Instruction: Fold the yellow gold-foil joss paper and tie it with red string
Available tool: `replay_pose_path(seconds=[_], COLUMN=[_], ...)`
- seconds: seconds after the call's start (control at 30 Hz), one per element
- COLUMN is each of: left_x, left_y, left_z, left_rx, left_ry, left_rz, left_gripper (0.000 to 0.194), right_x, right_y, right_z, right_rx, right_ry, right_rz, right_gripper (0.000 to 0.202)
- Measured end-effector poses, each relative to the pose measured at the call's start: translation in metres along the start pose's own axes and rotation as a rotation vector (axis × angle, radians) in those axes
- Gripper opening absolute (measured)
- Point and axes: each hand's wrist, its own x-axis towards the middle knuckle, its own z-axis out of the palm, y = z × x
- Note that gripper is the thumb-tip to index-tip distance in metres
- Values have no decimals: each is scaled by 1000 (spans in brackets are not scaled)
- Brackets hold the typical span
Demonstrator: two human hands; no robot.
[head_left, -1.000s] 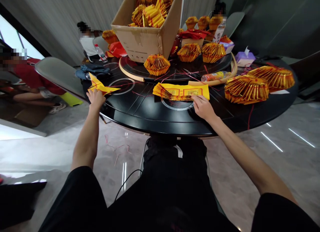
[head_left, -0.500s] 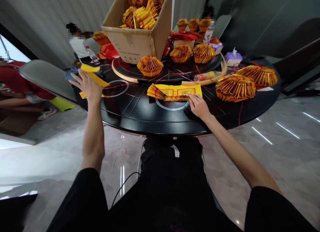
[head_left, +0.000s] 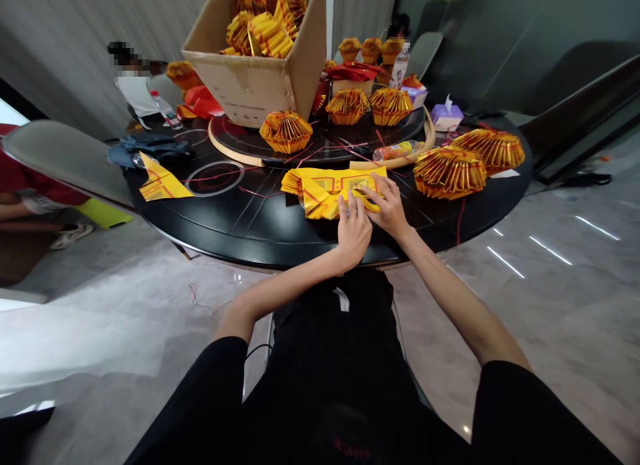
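A pleated stack of yellow joss paper (head_left: pixel 293 182) with red printing lies at the table's near edge, in front of me. Over its front hangs a smooth yellow sheet (head_left: pixel 319 205). My left hand (head_left: pixel 355 233) rests on that sheet with its fingers stretched out, touching the paper near the middle. At the stack's right end, my right hand (head_left: pixel 391 208) grips the paper, fingers on top and thumb low at the front edge. Part of the paper between the two hands is hidden. More yellow sheets (head_left: pixel 165 185) lie at the table's left side.
A cardboard box (head_left: pixel 260 85) of folded gold paper stands on the turntable. Pleated gold paper pieces (head_left: pixel 450 173) sit at right, and another (head_left: pixel 286 131) sits before the box. Nearby are a small orange-labelled bottle (head_left: pixel 395 151), red strings, a tissue box (head_left: pixel 447 117) and dark blue cloth (head_left: pixel 150 150).
My left hand has come from the loose sheets at left to the stack, and a smooth sheet now lies over its front. My right hand stays at the stack's right end.
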Motion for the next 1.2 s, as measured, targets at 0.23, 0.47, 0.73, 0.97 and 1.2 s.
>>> replay_pose_path(seconds=[0.23,0.47,0.73,0.97,1.2], left_x=[1,6,-29,-53,-57], left_y=[-47,-150,-191,-206,-193], left_z=[14,23,41,42,35], left_rx=[-92,-216,-40,112,-3], left_ry=[14,-160,124,230,89], left_rz=[11,283,459,386,484], left_gripper=[44,67,41,42,32], right_x=[2,2,-1,-5,-8], right_y=[3,10,8,12,-24], right_z=[-3,-4,-6,-12,-13], right_rx=[45,17,-21,-89,-145], right_ry=[-79,92,-8,-201,-247], right_rz=[-59,36,26,-7,-54], right_gripper=[25,32,41,37,38])
